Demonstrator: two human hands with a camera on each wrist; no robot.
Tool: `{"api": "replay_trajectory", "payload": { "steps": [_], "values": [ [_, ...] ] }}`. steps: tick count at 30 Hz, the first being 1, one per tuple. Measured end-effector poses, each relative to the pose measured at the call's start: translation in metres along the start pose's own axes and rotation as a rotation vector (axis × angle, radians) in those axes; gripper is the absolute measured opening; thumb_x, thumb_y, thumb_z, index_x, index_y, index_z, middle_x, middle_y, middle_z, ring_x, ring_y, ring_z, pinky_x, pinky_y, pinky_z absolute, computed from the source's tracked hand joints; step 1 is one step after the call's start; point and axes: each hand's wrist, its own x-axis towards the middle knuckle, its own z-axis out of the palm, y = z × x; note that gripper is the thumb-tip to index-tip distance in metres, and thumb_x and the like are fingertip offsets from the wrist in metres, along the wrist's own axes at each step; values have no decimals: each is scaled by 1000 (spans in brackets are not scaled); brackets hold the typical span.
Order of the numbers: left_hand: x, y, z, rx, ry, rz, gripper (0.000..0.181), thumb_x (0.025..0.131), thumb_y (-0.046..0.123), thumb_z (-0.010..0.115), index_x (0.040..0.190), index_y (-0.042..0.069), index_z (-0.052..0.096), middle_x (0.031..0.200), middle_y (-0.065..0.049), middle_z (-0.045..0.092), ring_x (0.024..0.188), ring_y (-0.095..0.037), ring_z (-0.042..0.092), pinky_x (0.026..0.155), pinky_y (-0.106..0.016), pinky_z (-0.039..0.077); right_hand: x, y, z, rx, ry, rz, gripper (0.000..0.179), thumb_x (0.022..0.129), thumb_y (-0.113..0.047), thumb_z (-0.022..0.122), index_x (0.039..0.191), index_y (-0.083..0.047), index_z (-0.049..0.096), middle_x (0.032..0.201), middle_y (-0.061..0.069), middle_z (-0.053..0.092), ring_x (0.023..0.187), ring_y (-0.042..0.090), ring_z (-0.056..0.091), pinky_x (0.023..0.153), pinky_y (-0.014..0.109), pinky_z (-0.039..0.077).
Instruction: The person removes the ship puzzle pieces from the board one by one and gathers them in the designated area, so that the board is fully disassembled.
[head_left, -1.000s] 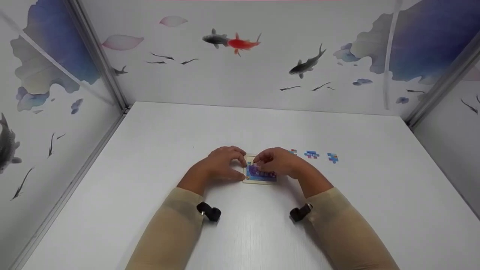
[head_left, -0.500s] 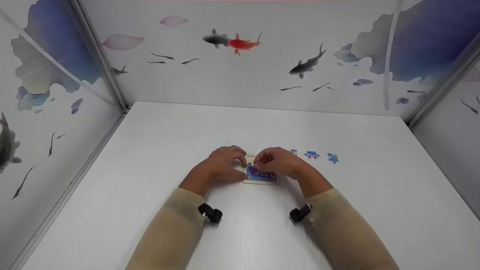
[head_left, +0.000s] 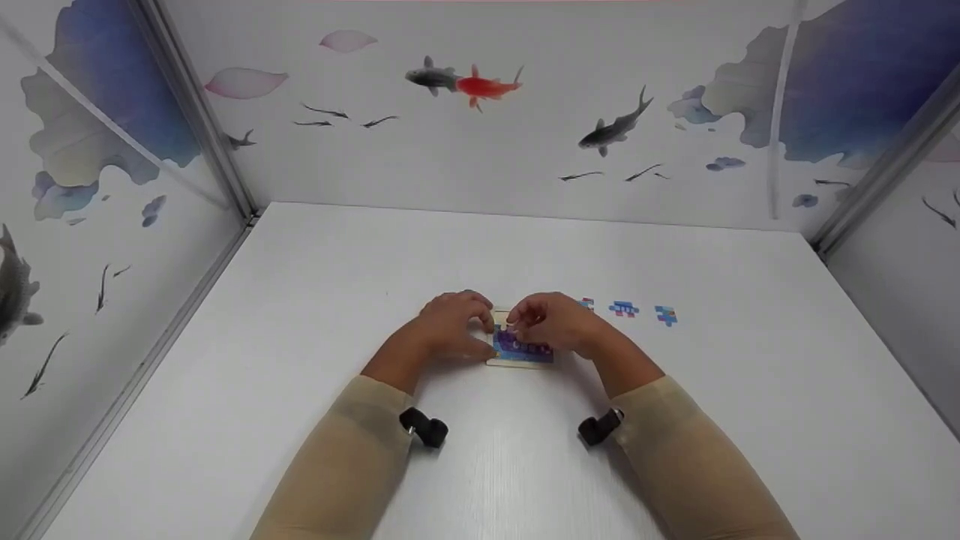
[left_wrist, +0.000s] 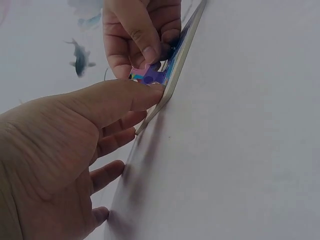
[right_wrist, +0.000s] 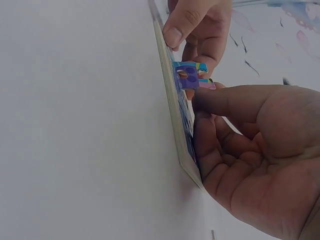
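A small jigsaw puzzle board (head_left: 520, 365) with a pale wooden rim lies on the white table, partly filled with a purple and blue picture. My left hand (head_left: 452, 324) holds its left side, the thumb (left_wrist: 142, 95) on the rim and other fingers along the edge. Over the board, my right hand (head_left: 561, 324) pinches a jigsaw piece (right_wrist: 189, 76) coloured purple, blue and pink between thumb and curled fingers. That piece stands tilted up from the board in both wrist views. My right fingers hide much of the board's upper right part in the head view.
Right of the board lie three loose jigsaw pieces: one (head_left: 587, 304) partly behind my right hand, a second (head_left: 624, 309), and a third (head_left: 665, 316) farthest right. White walls (head_left: 525, 165) printed with fish enclose the table. Black wrist cameras (head_left: 424, 427) sit on both sleeves.
My left forearm has shifted very slightly to the right. Both hands otherwise keep their places at the board, with only slight finger motion; the loose pieces have not moved.
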Motion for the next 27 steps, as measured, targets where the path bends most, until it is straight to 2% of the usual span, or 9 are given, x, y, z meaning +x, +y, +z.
{"api": "replay_trajectory", "payload": {
  "steps": [12,16,22,27],
  "values": [
    [3,6,0,31,-6,-46,27,85,40,83,106,26,74,158,3,55,152,-34,46,127,-58,37,1,-1,0,-5,15,48,21,99,-13,74,109,-29,82,111,0,74,107,23,62,93,35,55],
    [3,8,0,30,-13,-62,29,85,41,84,107,25,75,159,4,55,153,-34,45,128,-58,36,2,-1,-1,-22,11,62,17,100,-18,75,108,-30,83,113,-2,77,108,22,64,96,36,56],
    [2,9,-1,8,-17,-72,30,85,38,85,110,25,75,159,5,54,154,-32,43,130,-57,33,4,2,-2,-17,25,61,16,102,-24,74,114,-29,82,116,-1,76,110,22,64,103,39,56],
    [1,11,-2,5,-23,-74,29,86,38,84,109,24,74,159,4,55,153,-32,44,130,-56,33,5,4,-4,25,16,63,19,102,-26,74,119,-29,80,119,0,76,110,22,66,103,38,56]
  ]
}}
